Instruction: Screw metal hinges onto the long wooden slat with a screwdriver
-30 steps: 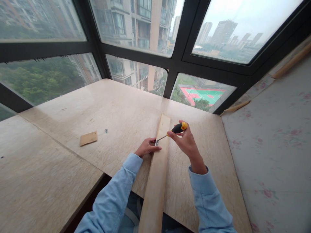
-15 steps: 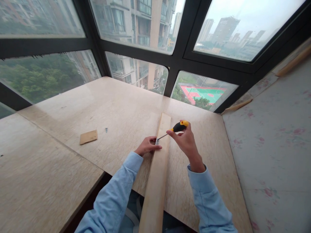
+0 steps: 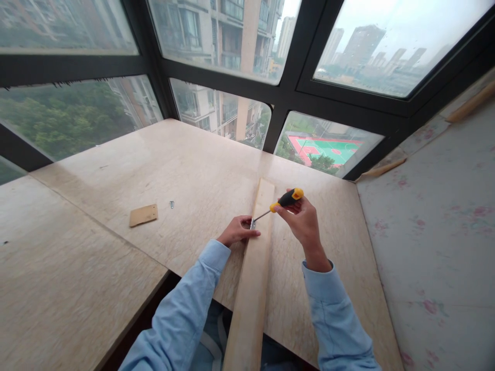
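Observation:
A long pale wooden board (image 3: 249,288) lies on the stone-patterned counter and juts over its front edge toward me. My left hand (image 3: 237,231) pinches a small metal bracket (image 3: 252,224) against the board's left side, thumb over the top. In my right hand (image 3: 303,219) is a yellow and black screwdriver (image 3: 288,198), held by the handle and tilted. Its shaft slants down left, and the tip meets the bracket. Whether a screw sits under the tip is too small to tell.
Left on the counter (image 3: 127,149) lie a thin brown wooden plate (image 3: 144,215) with small holes and a couple of screws (image 3: 171,204). Dark window frames (image 3: 228,82) border the counter's back. A flower-patterned wall (image 3: 433,237) stands on the right.
My right hand has shifted its hold on the screwdriver handle, and more of the yellow collar shows. The left hand stays at the bracket. The view has moved slightly.

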`<state>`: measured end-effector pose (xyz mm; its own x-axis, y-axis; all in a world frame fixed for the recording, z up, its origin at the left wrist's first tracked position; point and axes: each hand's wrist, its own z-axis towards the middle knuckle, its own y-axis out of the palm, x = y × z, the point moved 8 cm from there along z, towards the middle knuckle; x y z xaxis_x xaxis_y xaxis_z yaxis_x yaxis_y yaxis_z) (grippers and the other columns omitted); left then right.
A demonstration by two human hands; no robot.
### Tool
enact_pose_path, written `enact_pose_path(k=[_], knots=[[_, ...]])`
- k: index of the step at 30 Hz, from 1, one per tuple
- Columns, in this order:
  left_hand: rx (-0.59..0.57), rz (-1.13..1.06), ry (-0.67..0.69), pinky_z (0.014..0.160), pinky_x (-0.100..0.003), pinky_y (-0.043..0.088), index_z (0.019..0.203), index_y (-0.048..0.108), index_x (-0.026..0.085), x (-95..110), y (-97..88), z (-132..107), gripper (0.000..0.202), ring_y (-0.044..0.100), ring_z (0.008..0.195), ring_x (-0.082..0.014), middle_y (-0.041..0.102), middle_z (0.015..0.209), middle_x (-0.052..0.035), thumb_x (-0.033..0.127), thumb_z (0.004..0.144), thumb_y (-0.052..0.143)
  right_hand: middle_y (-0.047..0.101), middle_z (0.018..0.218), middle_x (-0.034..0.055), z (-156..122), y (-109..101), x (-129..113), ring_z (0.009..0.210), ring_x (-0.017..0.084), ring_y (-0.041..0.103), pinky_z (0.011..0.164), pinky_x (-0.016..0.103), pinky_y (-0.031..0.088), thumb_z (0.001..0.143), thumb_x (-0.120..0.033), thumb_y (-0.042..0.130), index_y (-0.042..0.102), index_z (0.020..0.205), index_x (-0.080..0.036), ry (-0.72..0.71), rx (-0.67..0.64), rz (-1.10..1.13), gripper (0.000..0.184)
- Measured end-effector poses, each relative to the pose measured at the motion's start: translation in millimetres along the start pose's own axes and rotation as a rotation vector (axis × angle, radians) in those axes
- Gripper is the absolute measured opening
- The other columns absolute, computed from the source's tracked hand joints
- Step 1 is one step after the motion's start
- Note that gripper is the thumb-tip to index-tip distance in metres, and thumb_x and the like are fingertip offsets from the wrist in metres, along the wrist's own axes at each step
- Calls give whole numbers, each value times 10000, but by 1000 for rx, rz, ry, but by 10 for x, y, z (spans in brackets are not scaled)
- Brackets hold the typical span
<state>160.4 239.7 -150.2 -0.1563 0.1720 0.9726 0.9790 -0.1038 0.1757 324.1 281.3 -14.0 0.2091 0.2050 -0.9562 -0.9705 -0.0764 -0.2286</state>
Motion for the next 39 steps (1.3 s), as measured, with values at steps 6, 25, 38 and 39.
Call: enact_pose_path(k=[6,25,38,39], knots=[[3,-1,4,777,-313,526,1040,701,87,10,2,-10,573,662,894,-227,702,1022,-124,321,553,888,571,1311,138,-11,74,-18,1116,263,633,972,430,533,563,-446,855,421,1387,-199,-39,-68,71,963],[-4,-1,22,783,-312,524,1031,704,87,14,7,-15,559,666,891,-226,701,1010,-122,326,560,888,670,940,92,-47,-80,-43,820,275,685,849,517,560,564,-516,847,502,1206,-168,20,111,-264,808],[4,16,5,807,-326,522,1076,688,83,-36,-19,-5,587,663,915,-234,698,1041,-131,318,574,881,664,883,63,-92,-63,-121,786,249,677,800,467,581,573,-553,832,516,1021,-196,12,88,-230,654],[0,14,4,804,-324,522,1073,690,83,-33,-15,-7,584,663,911,-232,697,1043,-131,319,575,881,666,838,51,-91,-68,-122,759,248,680,795,469,581,582,-537,832,523,1003,-195,19,91,-219,625]])
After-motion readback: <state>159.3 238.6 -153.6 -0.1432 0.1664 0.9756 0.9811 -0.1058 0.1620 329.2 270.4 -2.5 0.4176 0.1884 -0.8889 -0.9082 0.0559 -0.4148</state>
